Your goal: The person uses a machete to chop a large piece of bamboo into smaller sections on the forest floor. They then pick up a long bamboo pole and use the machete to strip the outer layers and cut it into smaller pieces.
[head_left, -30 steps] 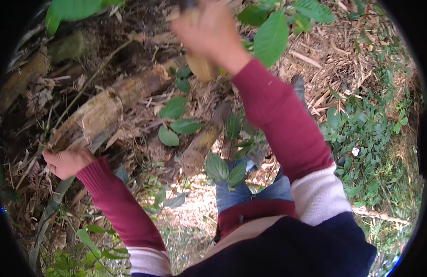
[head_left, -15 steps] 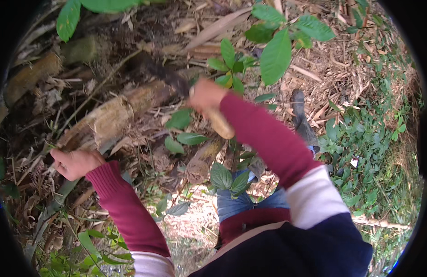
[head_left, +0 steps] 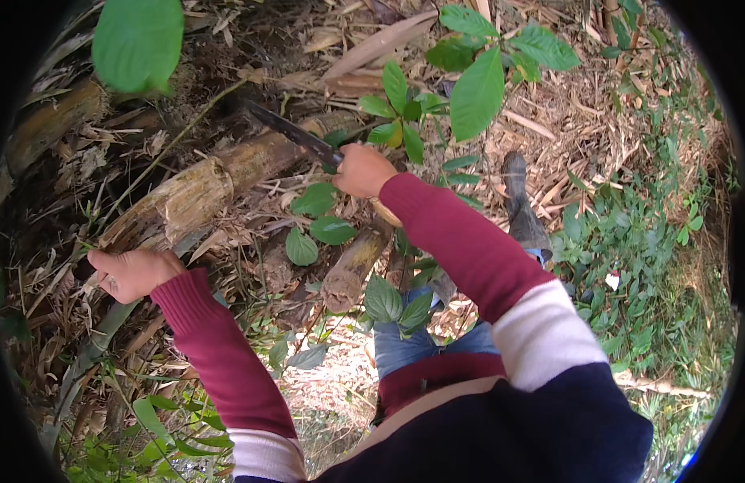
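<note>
My right hand [head_left: 363,171] is closed around the light wooden handle of a machete [head_left: 296,135]. Its dark blade points up and to the left, above a thick, split bamboo stalk [head_left: 256,161] lying on the ground. The butt of the handle shows just under my right cuff. At the lower left end of the stalk is my left hand [head_left: 135,272], its fingers curled in and thumb uppermost. Whatever it may hold is hidden. A thin stem [head_left: 175,149] slants from near the blade tip down toward my left hand.
A short cut stump [head_left: 344,278] stands near my legs. Leafy green shoots [head_left: 477,88] rise ahead, and a large leaf [head_left: 139,44] hangs at the upper left. Another bamboo piece [head_left: 54,125] lies at far left. My boot [head_left: 521,201] rests on dry litter; vines [head_left: 622,258] cover the right.
The machete was blurred by motion and now shows sharply, its blade above the stalk. My right hand has shifted slightly down and right. My left hand has barely moved.
</note>
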`<state>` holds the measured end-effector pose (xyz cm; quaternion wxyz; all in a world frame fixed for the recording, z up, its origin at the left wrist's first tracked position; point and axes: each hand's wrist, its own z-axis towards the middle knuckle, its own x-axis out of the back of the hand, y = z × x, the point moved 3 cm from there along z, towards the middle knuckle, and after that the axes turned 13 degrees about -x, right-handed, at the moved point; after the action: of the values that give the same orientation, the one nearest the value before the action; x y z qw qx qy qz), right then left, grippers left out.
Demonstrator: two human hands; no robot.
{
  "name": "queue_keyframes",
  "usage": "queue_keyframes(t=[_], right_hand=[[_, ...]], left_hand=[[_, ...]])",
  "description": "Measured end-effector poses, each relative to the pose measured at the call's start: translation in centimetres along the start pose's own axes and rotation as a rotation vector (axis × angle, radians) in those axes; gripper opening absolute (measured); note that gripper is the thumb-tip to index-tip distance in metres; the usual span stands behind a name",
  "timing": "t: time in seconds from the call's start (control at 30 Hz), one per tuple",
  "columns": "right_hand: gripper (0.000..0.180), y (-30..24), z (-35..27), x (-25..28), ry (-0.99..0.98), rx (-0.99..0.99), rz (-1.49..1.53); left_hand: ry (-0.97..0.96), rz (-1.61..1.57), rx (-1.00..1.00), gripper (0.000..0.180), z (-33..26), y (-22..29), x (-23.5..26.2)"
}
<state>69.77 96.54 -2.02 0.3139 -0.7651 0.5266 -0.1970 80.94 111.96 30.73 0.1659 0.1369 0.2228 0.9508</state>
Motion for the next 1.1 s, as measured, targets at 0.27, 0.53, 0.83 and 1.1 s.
queue_keyframes(t=[0.27,0.53,0.83,1.1], right_hand=[[0.036,3.1,0.4,-1.5,-0.118,0.067,0.391],[0.031,-13.1,-6.3,15.0,0.8,0.895,0.22],[0.036,-1.5,-3.1,2.3,0.233,0.053,-0.122],[0.035,-9.7,-4.8,15.9,0.462,0.456,0.042]], left_hand=[[0.012,-0.057,-0.006,0.028,0.0,0.1,-0.2],[-0.023,-0.06,0.013,0.026,0.0,-0.9,0.2],[-0.005,-0.026,0.053,0.028,-0.2,0.0,0.0],[-0.018,-0.018,0.067,0.027,-0.3,-0.5,0.2]])
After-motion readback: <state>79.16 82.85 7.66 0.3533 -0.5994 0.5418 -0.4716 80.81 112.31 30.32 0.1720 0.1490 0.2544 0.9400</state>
